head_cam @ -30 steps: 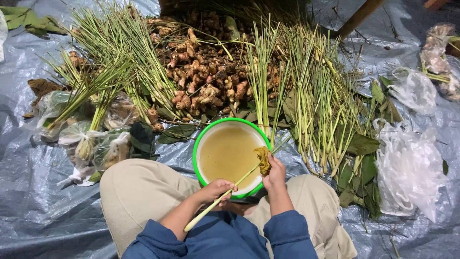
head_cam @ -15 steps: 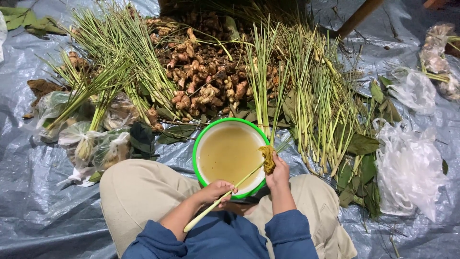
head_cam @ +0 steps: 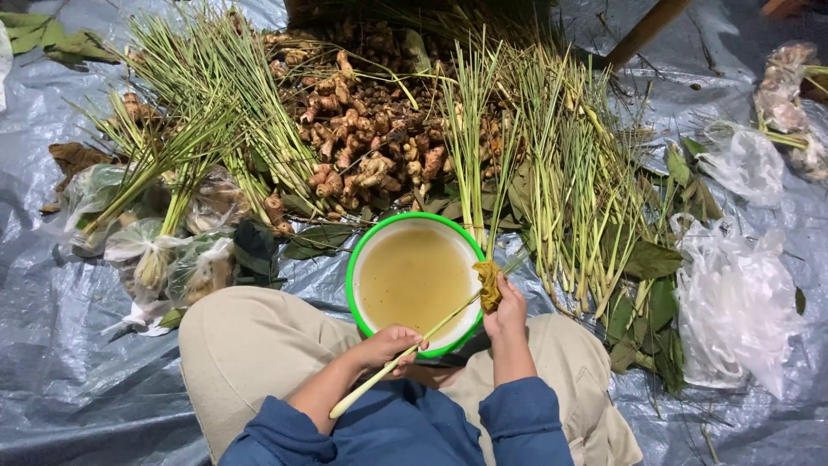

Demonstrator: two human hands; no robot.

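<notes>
Lemongrass stalk point(head_cam: 405, 351) slants across the near rim of a green-rimmed bowl point(head_cam: 355, 259) filled with murky yellowish water, which sits on a grey tarpaulin point(head_cam: 52, 362) between the seated person's knees. Beyond the bowl lie heaps of lemongrass point(head_cam: 569, 190) and knobbly roots point(head_cam: 371, 138). The left hand point(head_cam: 388, 343) is curled closed around the stalk's lower part. The right hand point(head_cam: 507, 311) pinches a yellow scrubbing pad point(head_cam: 488, 283) against the stalk, just above the water.

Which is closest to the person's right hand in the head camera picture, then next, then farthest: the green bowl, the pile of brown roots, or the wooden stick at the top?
1. Green bowl, just left of the right hand.
2. Brown roots, beyond the bowl.
3. Wooden stick, top right.
</notes>
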